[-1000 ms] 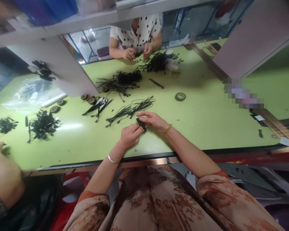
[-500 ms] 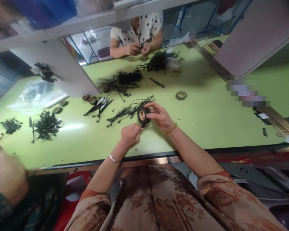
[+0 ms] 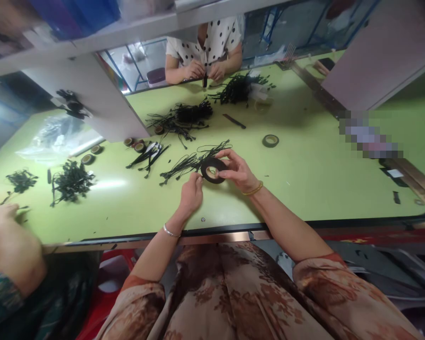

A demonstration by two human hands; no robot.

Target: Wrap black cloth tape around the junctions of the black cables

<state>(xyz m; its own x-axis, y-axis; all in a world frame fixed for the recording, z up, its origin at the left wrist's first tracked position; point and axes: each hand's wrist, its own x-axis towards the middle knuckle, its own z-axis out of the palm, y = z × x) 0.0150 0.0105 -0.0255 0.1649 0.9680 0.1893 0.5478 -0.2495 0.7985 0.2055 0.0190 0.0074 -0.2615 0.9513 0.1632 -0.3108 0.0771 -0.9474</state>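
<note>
My right hand [image 3: 241, 175] grips a roll of black tape [image 3: 208, 180] by its right side, thumb near the pale core. The roll is tilted so its round face shows. My left hand [image 3: 191, 192] is closed in a pinch at the roll's left edge; what the fingertips hold is too small to make out. Just behind the roll lies a loose bunch of thin black cables [image 3: 184, 165] with small connector ends. Another tape roll [image 3: 270, 140] lies flat on the green table [image 3: 297, 189], to the right and farther back.
More cable bundles [image 3: 71, 182] and several small tape rolls [image 3: 88, 159] lie at left. A dark strip [image 3: 233, 121] lies farther back. Across the table, a co-worker's hands [image 3: 207, 71] hold something dark. Another person's hand [image 3: 7, 226] reaches in at left. White panels [image 3: 116, 104] stand on the table.
The tape roll has turned so its face shows more fully. My left hand has moved up to the roll's left edge. The co-worker's hand at left has shifted over the table.
</note>
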